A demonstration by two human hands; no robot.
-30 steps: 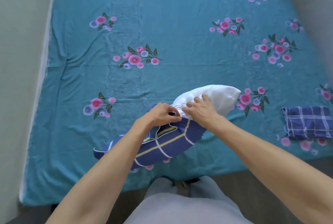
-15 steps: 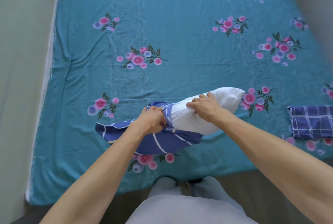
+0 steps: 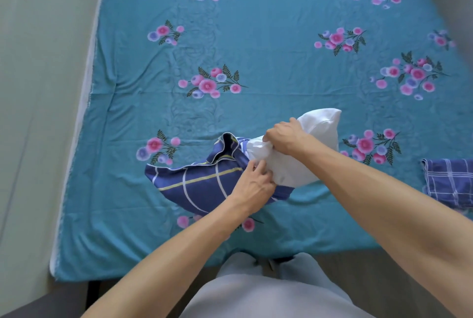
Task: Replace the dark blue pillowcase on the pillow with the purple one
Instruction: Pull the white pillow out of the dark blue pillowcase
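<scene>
- Pillow (image 3: 307, 149) lies on the near part of the bed (image 3: 268, 67), its white far-right half bare and its near-left half inside the dark blue pillowcase (image 3: 202, 184).
- Right hand (image 3: 285, 136) grips the bare pillow, fingers curled into the white fabric near the case's mouth.
- Left hand (image 3: 256, 182) sits at the case's opening, fingers bent and seemingly pinching its edge; the exact hold is partly hidden.
- Progress, as I judge it: removal is roughly halfway. Left to do: pull the blue case fully off, then fit the new one.
- Folded checked pillowcase (image 3: 450, 184) lies at the right, close to the bed's near edge and well apart from the pillow; it is presumably the purple one, though it looks blue-violet here.
- Room: the floral sheet stretches open to the far side and left, so the case can slide off leftward; the bed's near edge is close behind the hands.
</scene>
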